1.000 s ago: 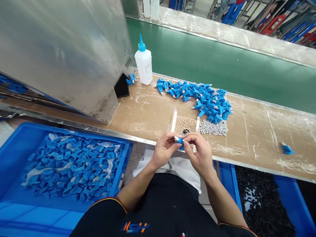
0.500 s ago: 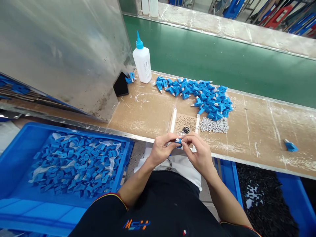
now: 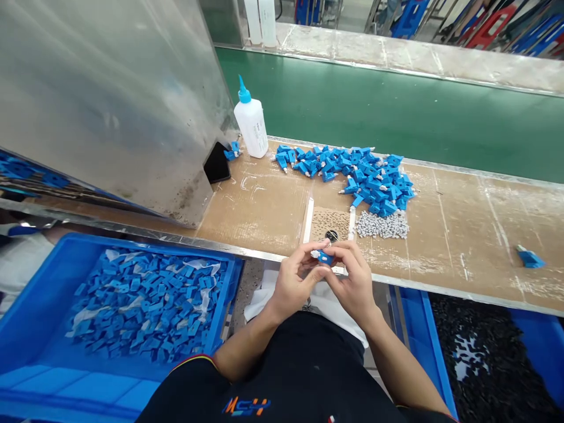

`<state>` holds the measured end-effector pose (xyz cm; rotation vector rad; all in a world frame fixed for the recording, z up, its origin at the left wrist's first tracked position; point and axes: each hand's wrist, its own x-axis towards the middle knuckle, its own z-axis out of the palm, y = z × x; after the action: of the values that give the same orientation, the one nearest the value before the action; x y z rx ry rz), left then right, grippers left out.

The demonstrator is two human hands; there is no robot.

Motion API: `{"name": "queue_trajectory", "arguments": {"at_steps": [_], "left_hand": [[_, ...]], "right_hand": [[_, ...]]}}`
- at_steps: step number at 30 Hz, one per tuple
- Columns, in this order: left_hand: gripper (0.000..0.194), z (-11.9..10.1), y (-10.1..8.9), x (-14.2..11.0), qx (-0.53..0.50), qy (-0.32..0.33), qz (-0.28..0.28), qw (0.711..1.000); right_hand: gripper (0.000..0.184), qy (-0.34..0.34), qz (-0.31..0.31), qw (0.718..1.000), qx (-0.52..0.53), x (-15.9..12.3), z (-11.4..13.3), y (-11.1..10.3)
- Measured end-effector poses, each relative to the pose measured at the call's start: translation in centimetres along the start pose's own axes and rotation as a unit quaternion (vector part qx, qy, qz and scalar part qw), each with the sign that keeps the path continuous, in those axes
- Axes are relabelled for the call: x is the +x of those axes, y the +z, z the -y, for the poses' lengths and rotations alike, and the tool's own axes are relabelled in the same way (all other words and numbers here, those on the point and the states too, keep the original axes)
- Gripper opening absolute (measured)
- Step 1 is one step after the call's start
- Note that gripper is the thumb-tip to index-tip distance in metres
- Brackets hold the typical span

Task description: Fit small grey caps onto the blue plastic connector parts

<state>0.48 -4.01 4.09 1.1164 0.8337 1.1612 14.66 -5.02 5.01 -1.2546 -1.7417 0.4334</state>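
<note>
L hand (image 3: 293, 283) | R hand (image 3: 355, 283) | both curled, pinching blue plastic pt (image 3: 326, 257) | held over bench (image 3: 251, 217) edge

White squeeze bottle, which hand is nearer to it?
Left. The left hand is below and right of the white squeeze bottle in the head view, apart from it; the right hand is farther right. Both hold a small blue part.

Left hand (image 3: 293, 288) and right hand (image 3: 352, 288) pinch a blue plastic part (image 3: 326, 257).
</note>
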Motion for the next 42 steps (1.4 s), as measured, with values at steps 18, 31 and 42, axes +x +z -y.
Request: {"name": "queue_trajectory", "arguments": {"at_steps": [18,31,42], "left_hand": [[0.016,-0.6,-3.9,12.9,0.237,0.108,0.109,0.959],[0.029,0.3,-6.8,24.9,0.745,0.097,0.138,0.645],[0.019,-0.8,-7.3,17.9,0.601,0.101,0.086,0.788]], "right_hand": [[0.012,0.074,-0.109,0.969,-0.211,-0.2,-6.8,-7.9],[0.022,0.384,-0.156,0.766,-0.491,-0.9,-19.0,-25.4],[0.015,0.107,0.102,0.964,-0.219,-0.2,-13.9,-9.1]]}}
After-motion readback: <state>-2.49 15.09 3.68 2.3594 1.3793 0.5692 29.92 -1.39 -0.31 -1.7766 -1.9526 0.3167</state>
